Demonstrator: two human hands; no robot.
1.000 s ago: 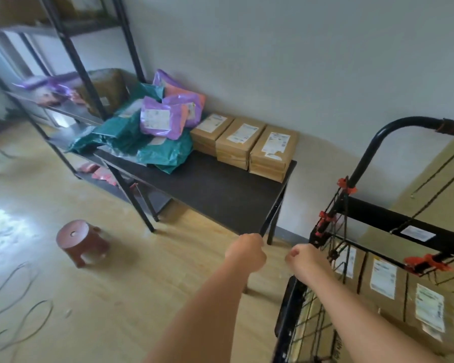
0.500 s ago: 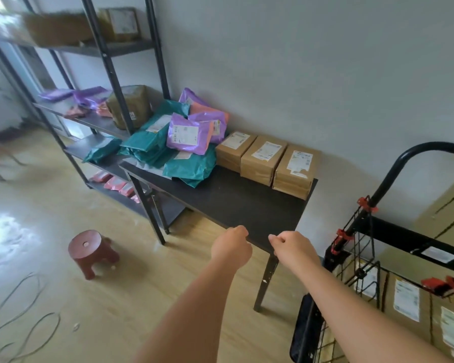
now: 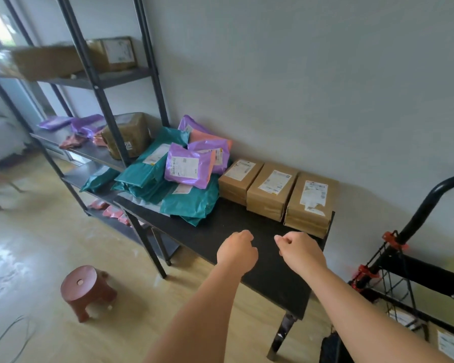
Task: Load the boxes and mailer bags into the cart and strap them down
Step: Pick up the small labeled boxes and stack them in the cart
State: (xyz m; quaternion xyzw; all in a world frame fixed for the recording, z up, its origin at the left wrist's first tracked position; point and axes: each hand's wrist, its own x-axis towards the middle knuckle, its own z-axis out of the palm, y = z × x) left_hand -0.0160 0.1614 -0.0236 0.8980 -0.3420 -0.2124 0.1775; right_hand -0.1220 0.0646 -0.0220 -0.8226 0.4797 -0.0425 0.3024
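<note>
Three labelled cardboard boxes (image 3: 271,193) stand side by side against the wall on the black table (image 3: 220,226). Left of them lies a pile of teal mailer bags (image 3: 189,203) with purple mailer bags (image 3: 186,166) on top. My left hand (image 3: 236,254) and my right hand (image 3: 300,254) hover over the table's near part, fingers curled, holding nothing, short of the boxes. The black wire cart (image 3: 414,268) with red strap hooks (image 3: 392,238) stands at the right edge, with labelled boxes (image 3: 451,344) inside.
A black metal shelf rack (image 3: 97,82) at the left holds more boxes and mailer bags. A red plastic stool (image 3: 85,289) stands on the wooden floor left of the table. A cable (image 3: 11,334) lies on the floor at the lower left.
My view has swung left from the cart toward the table. Both hands have moved from beside the cart's edge to above the table, fingers still curled.
</note>
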